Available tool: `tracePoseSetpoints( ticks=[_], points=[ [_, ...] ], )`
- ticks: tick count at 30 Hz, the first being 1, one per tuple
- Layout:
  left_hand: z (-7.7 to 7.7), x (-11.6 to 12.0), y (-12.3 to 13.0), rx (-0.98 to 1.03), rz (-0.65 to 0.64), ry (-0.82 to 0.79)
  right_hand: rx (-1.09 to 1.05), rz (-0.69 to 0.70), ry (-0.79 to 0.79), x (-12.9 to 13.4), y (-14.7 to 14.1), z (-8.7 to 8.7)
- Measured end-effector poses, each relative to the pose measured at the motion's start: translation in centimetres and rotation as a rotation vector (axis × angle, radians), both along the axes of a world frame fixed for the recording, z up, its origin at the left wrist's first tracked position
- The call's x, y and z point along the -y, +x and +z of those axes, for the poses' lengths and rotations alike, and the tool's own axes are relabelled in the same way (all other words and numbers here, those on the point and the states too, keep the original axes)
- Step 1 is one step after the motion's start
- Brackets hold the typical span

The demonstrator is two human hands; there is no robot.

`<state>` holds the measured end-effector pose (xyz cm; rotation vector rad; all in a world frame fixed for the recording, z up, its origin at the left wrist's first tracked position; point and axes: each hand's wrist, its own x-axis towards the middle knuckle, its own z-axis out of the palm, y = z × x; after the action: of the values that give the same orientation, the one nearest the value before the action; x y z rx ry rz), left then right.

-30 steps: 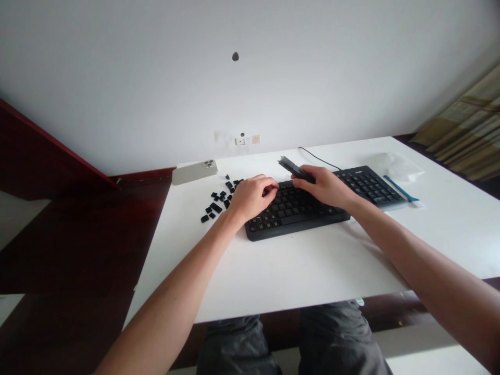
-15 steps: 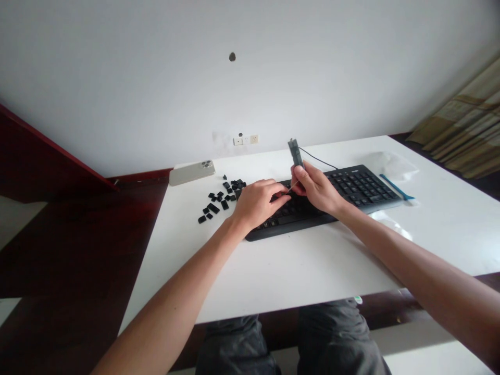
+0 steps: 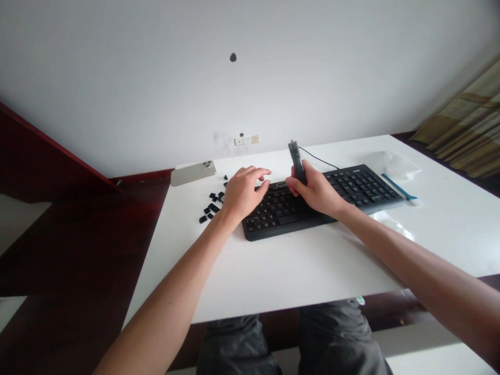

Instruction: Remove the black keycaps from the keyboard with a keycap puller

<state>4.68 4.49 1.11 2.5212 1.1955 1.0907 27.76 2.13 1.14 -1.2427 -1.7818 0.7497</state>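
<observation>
I have the right hand (image 3: 314,187) wrapped around a dark, slim tool (image 3: 296,156), its pronged end standing up above the fist and leaning slightly left. That hand sits over the middle of the black keyboard (image 3: 300,216), which lies at a slant on the white desk (image 3: 281,276); I can't tell from here whether the knuckles touch the keys. My left hand (image 3: 246,190) is at the keyboard's left end, thumb and forefinger parted by a modest gap, the other fingers curled. Just beside it, partly hidden behind the wrist, I see loose black keycaps (image 3: 214,207) scattered on the desk. Beyond them a phone (image 3: 194,173) lies camera side up near the far left corner. Off the keyboard's right end I have a blue strip-like tool (image 3: 398,186), with a crumpled clear bag (image 3: 396,165) just behind it.
</observation>
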Motion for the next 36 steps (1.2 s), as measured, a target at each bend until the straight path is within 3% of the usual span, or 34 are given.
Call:
tracePoseSetpoints(
  ticks=[3,9,25,36],
  points=[
    [-0.6,-0.9,-0.6,-0.024,0.03,-0.077,0.233,-0.059,0.049,0.0,0.1,0.0],
    [-1.3,-0.5,-0.1,-0.117,-0.067,-0.133,0.516,0.025,0.043,0.5,0.5,1.1],
    [-1.5,-0.5,0.5,-0.09,-0.09,-0.119,0.669,0.056,0.076,0.9,0.2,1.6],
    [-1.0,-0.3,0.8,-0.024,-0.111,-0.196,0.972,-0.04,0.048,1.7,-3.0,3.4]
  ],
)
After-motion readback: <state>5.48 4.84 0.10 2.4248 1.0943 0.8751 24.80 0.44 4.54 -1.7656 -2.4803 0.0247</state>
